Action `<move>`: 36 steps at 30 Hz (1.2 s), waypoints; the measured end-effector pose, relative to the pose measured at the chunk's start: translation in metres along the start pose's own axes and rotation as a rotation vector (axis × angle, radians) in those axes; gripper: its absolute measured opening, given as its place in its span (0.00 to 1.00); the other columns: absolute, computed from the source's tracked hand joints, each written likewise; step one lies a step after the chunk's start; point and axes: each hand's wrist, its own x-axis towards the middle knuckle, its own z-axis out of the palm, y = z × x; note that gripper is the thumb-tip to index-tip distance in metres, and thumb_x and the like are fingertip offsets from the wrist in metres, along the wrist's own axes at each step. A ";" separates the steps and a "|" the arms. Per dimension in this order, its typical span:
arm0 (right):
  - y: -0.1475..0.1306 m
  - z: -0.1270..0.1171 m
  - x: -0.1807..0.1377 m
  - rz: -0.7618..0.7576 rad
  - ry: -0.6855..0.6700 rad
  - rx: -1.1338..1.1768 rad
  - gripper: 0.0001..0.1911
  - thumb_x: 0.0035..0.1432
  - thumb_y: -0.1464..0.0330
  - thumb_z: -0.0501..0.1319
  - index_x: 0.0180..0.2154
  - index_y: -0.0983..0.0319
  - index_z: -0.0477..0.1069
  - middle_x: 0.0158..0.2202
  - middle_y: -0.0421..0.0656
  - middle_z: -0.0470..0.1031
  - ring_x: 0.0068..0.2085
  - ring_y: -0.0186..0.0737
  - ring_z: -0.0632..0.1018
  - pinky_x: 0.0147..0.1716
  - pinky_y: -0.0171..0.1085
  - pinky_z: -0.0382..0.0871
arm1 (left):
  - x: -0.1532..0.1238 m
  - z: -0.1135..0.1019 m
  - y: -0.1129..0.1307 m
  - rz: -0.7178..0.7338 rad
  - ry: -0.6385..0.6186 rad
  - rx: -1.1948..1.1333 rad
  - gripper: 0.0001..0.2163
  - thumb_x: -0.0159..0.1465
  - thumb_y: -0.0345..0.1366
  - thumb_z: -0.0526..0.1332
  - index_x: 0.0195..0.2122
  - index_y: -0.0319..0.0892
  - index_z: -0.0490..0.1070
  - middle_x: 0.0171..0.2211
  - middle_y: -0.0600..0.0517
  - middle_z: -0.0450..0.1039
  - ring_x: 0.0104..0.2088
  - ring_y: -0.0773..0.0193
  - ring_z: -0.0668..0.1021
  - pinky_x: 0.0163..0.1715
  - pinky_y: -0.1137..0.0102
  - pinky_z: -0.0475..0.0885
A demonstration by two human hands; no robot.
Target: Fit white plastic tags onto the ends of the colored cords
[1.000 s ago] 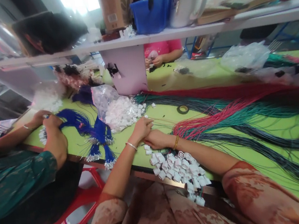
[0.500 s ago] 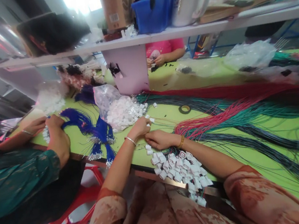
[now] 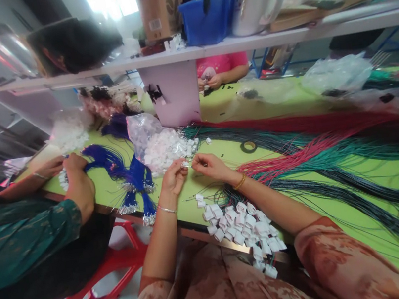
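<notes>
My left hand pinches a small white connector housing between thumb and fingers, above the green table. Close on its right, my right hand is closed in a pinch on a thin wire, whose end meets the housing; how far it is inserted I cannot tell. Below my right wrist lies a heap of white connectors with wires attached, spilling over the table's front edge. Behind my hands, a clear plastic bag spills loose white housings.
Long bundles of red wires, green wires and black wires cover the right side. A tape roll lies behind. At left, a co-worker's hands work beside blue wires. A shelf spans above; another person sits opposite.
My left hand has drawn back to the left from near the bag and turned, now holding a housing. My right hand has risen from the table to meet it.
</notes>
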 end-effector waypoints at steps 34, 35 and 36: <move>0.028 -0.003 -0.002 0.038 -0.049 -0.315 0.10 0.57 0.67 0.54 0.30 0.65 0.70 0.27 0.41 0.73 0.28 0.32 0.68 0.29 0.31 0.58 | -0.011 -0.002 -0.027 0.175 0.169 0.284 0.11 0.46 0.37 0.71 0.23 0.37 0.72 0.17 0.55 0.66 0.18 0.75 0.66 0.18 0.77 0.56; 0.030 -0.007 -0.001 0.053 -0.076 -0.369 0.10 0.58 0.67 0.54 0.31 0.65 0.71 0.29 0.42 0.74 0.29 0.33 0.69 0.30 0.31 0.58 | -0.011 -0.004 -0.024 0.149 0.172 0.285 0.10 0.45 0.36 0.70 0.22 0.37 0.72 0.17 0.55 0.67 0.17 0.75 0.66 0.18 0.77 0.56; 0.031 -0.009 -0.001 0.073 -0.115 -0.457 0.09 0.57 0.67 0.55 0.31 0.65 0.71 0.30 0.43 0.74 0.30 0.34 0.69 0.31 0.32 0.58 | -0.011 -0.005 -0.022 0.128 0.175 0.285 0.09 0.45 0.34 0.69 0.22 0.37 0.71 0.17 0.55 0.67 0.18 0.75 0.66 0.18 0.78 0.56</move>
